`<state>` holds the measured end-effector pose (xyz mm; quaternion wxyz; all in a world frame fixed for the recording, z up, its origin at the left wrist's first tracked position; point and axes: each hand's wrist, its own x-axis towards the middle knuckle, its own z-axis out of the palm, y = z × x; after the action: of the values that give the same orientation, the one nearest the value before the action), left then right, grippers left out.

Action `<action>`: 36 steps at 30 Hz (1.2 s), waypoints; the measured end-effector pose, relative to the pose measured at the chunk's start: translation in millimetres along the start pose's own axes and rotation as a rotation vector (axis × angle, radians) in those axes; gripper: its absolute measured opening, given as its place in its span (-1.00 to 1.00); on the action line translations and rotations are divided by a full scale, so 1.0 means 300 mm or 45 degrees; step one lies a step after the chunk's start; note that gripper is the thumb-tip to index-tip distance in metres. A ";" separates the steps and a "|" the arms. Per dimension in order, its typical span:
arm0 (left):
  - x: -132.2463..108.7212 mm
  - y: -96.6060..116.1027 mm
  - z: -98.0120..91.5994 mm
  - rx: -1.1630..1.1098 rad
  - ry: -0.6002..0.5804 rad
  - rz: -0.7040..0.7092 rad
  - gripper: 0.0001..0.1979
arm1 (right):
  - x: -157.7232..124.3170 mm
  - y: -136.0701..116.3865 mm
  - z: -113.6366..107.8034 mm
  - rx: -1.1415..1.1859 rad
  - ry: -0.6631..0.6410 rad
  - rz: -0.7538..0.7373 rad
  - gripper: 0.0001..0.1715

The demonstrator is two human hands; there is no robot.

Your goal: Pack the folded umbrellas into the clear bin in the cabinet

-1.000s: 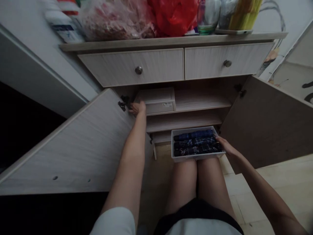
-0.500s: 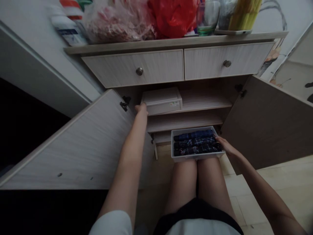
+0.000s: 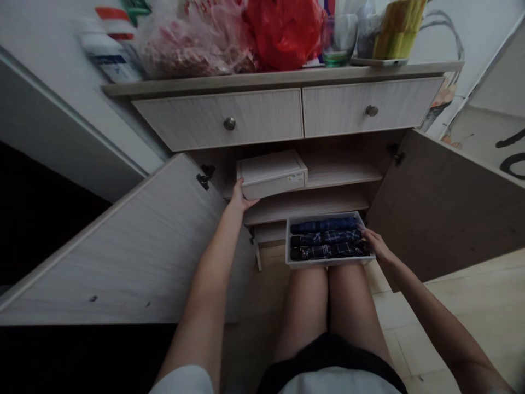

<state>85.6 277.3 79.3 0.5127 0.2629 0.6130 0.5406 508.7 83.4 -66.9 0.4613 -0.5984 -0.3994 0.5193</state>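
Note:
My left hand (image 3: 241, 196) grips the left front corner of a white box (image 3: 270, 172) on the upper shelf of the cabinet, thumb along its lower edge. The box sits slightly askew, its left end jutting forward over the shelf edge; a small label is on its front. Across my knees rests a pale plastic bin (image 3: 328, 263) with folded umbrellas (image 3: 328, 237) in dark blue and plaid lying side by side. My right hand (image 3: 375, 243) holds the bin's right end, with the fingers curled over its rim.
The left door (image 3: 135, 251) and right door (image 3: 447, 213) of the cabinet stand open on both sides. Two drawers with round knobs are above. On the cabinet top (image 3: 270, 80) are bottles, a pink bag, a red bag (image 3: 283, 35) and a glass (image 3: 338, 41).
My left hand has shifted its hold on the white box, with the thumb now under the front edge. The box's left end has come forward and turned slightly. The bin stays on my lap.

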 end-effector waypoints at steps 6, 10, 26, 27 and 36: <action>-0.132 -0.046 -0.128 -0.095 -0.026 -0.056 -0.50 | -0.016 -0.036 -0.120 0.030 0.225 -0.086 -0.30; -0.213 -0.092 -0.220 -0.116 -0.068 -0.086 -0.55 | 0.004 -0.105 -0.215 0.035 0.424 -0.148 -0.37; -0.338 -0.172 -0.273 -0.172 -0.189 -0.140 -0.57 | 0.114 -0.289 -0.177 0.208 0.516 -0.189 -0.60; -0.340 -0.174 -0.271 -0.177 -0.191 -0.141 -0.57 | 0.112 -0.293 -0.170 0.225 0.491 -0.180 -0.62; -0.402 -0.240 -0.145 -0.160 -0.158 -0.251 -0.49 | 0.170 -0.289 -0.036 0.192 0.220 -0.126 -0.64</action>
<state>103.2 134.5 48.9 0.6158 0.2018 0.5678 0.5075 526.8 152.7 4.3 0.5627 -0.5842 -0.3470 0.4708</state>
